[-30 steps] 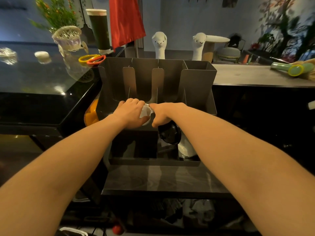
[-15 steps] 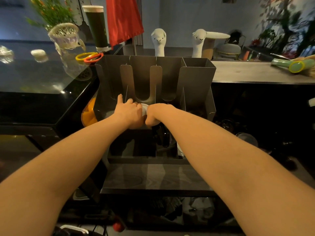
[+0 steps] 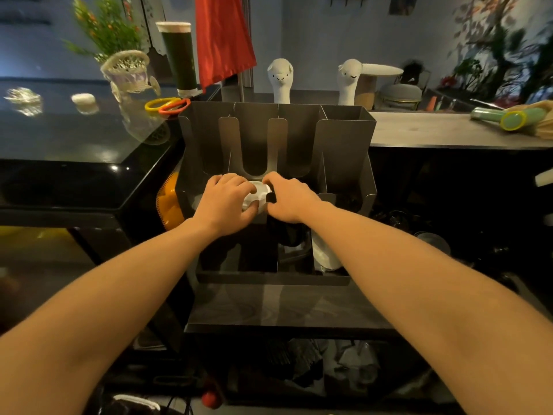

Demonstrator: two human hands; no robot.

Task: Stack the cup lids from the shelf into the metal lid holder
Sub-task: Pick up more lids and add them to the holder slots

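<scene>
A grey metal lid holder (image 3: 344,139) with several slotted compartments stands in front of me. Both hands meet at the foot of its middle slots. My left hand (image 3: 223,202) curls over a stack of white cup lids (image 3: 256,196) from the left. My right hand (image 3: 288,199) grips the same stack from the right, thumb and fingers around it. Most of the stack is hidden under my fingers. Below the hands, white lids or cups (image 3: 324,256) and dark lids (image 3: 291,235) sit in the holder's lower compartments.
A black glossy counter (image 3: 74,145) lies left, with a basket of flowers (image 3: 127,71), a tall dark cup (image 3: 178,55) and coloured rings (image 3: 167,105). Two white alpaca figures (image 3: 279,79) stand behind the holder. A grey counter (image 3: 449,133) runs right. A dark shelf (image 3: 284,310) lies below.
Both hands stay joined on the white lids at the holder's front. The lids, hidden between the hands half a second ago, show again between them.
</scene>
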